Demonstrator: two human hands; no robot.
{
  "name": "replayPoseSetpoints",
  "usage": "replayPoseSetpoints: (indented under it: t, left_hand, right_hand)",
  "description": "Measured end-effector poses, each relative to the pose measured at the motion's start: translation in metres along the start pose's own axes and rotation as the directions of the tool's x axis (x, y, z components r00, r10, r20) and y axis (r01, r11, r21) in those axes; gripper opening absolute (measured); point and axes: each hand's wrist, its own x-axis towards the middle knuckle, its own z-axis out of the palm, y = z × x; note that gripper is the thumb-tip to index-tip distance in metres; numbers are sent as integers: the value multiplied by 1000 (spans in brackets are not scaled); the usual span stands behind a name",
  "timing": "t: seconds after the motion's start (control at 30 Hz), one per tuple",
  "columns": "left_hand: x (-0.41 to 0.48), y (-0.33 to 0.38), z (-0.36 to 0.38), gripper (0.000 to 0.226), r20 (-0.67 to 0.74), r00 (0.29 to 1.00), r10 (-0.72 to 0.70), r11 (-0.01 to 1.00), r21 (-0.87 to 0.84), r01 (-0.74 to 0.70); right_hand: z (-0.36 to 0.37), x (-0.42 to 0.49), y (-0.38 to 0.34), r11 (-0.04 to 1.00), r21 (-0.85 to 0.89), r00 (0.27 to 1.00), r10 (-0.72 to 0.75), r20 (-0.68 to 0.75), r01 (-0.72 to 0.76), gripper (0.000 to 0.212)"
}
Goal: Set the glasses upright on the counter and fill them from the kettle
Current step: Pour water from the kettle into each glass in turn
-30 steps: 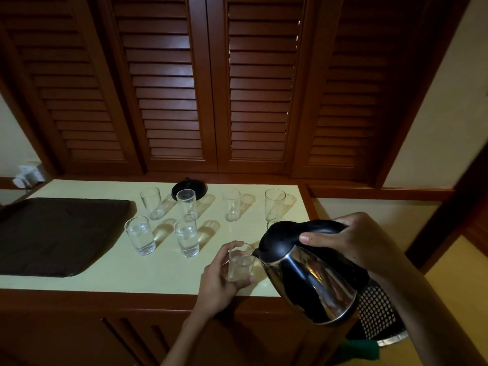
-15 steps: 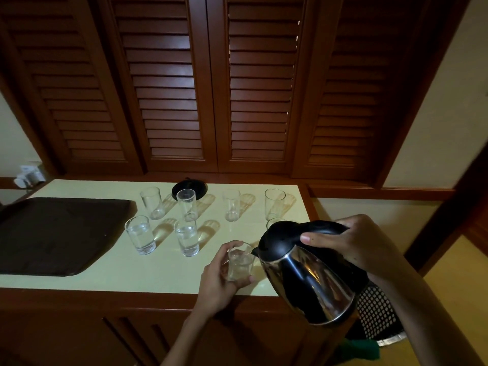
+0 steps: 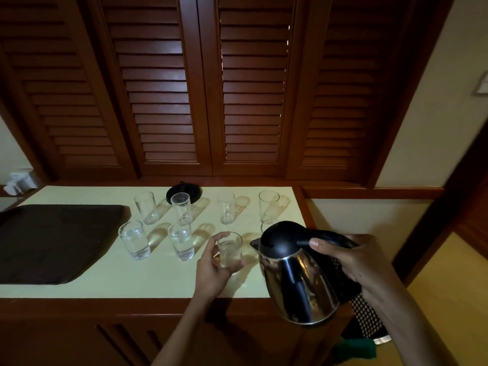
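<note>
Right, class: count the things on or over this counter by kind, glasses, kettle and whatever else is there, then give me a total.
Glasses: 8 (one partly hidden)
Kettle: 1
Black kettle base: 1
Dark tray: 1
Total: 11

No text, label, brand or number can be read; the steel side of the kettle (image 3: 298,281) gripped by the right hand (image 3: 361,262) shows only reflections; the glass (image 3: 229,250) held in the left hand (image 3: 211,270) is plain; a small framed plate (image 3: 481,84) on the wall, high above and to the right of the right hand, is too small and cut off to tell; the white objects (image 3: 19,179) far to the left of the left hand are blurred.
</note>
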Motion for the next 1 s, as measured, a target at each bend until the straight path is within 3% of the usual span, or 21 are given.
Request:
replayPoseSetpoints:
  t: [0.07,0.23,0.37,0.63,0.8,0.9,1.0]
  left_hand:
    - [7,0,1,73,-11,1000,3,1000,3,-3]
    - [20,0,5,78,-15,1000,0,1000,-1,0]
    - [27,-3,6,76,-22,1000,15,1000,5,-15]
    - [37,-12,8,86,-27,999,31,999,34,-30]
    - [16,-3,12,130,-47,998,28,992,120,-22]
    - [-19,-9,20,122,-153,988,-15,993,111,33]
    - [-61,-18,37,95,-209,977,-42,999,15,46]
  right_hand:
    - [-2,1,0,1000,5,1000,6,6,-6,25]
    - [-6,2,-1,1000,18,1000,23,12,-23,43]
    - [-10,5,0,999,29,999,35,13,-35,31]
    - [-14,5,1,1000,14,1000,24,-16,-24,33]
    - [-21,-1,1,1000,7,999,0,-42,0,28]
    - [-29,-6,2,1000,5,998,-6,-63,6,26]
    - [-37,-9,5,1000,-1,997,6,-75,-7,25]
